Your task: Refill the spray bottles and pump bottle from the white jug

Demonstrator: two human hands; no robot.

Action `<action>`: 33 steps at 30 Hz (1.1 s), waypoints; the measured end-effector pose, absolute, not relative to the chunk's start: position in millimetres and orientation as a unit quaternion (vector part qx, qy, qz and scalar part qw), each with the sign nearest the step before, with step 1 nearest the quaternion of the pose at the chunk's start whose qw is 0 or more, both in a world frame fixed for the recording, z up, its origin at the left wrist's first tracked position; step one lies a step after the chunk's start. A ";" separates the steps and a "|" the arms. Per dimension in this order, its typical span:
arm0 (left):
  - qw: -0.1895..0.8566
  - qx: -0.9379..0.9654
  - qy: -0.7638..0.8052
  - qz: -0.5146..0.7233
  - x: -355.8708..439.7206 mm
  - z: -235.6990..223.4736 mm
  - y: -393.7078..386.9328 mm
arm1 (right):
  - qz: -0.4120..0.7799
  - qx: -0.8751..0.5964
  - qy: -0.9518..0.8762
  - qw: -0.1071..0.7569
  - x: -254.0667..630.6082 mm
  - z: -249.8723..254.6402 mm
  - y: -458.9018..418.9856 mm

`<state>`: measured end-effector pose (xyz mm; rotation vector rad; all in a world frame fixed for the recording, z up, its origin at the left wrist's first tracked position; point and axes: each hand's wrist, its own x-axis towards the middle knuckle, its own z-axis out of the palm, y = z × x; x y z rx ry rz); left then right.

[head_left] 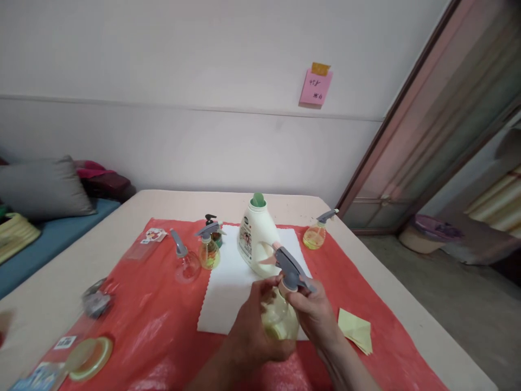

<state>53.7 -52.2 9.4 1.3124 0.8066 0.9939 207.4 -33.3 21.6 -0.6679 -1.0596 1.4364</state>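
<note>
A yellowish clear spray bottle (287, 317) with a grey trigger head (290, 267) is held up near the front of the table. My left hand (256, 320) wraps round the bottle's body from the left. At the neck, just under the trigger head, the fingers of my right hand (315, 312) are closed. Behind the bottle stands a large white detergent jug (254, 236), its mouth showing a green part (258, 200). The jug rests on a white sheet (223, 296), and the held bottle hides part of its lower right side.
A red cover (154, 326) lies over the table. Left of the jug stand spray bottles (188, 266) (209, 255) and a dark pump bottle (217, 236); another spray bottle (315, 236) is back right. Yellow paper squares (355, 330) lie right, a round lid (97, 358) front left.
</note>
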 end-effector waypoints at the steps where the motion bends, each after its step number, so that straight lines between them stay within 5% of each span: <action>1: 0.670 0.539 0.286 0.423 52.4 14.3 -52.2 | 0.644 -0.251 -0.441 0.573 209.1 22.0 -33.7; 5: 0.814 0.426 0.123 0.375 49.1 25.3 -53.3 | 0.715 -0.196 -0.381 0.552 210.0 25.1 -37.7; 9: 0.842 0.372 0.145 0.362 45.0 22.0 -49.0 | 0.725 -0.216 -0.344 0.557 206.7 27.2 -34.9; 16: 0.490 0.593 0.478 0.424 44.4 2.7 -45.4 | 0.538 -0.405 -0.354 0.649 198.2 18.7 -22.5; 22: 0.280 0.678 0.525 0.432 67.7 -19.7 -56.8 | 0.529 -0.405 -0.430 0.609 186.0 20.6 -32.3; 25: 0.361 0.659 0.514 0.413 64.0 -8.6 -54.0 | 0.563 -0.368 -0.450 0.587 192.9 24.0 -31.8; 30: 0.695 0.568 0.335 0.287 47.2 16.1 -54.0 | 0.607 -0.252 -0.422 0.624 218.2 31.2 -24.1; 33: 0.713 0.561 0.323 0.270 44.7 9.9 -56.0 | 0.626 -0.235 -0.358 0.652 234.3 34.2 -18.7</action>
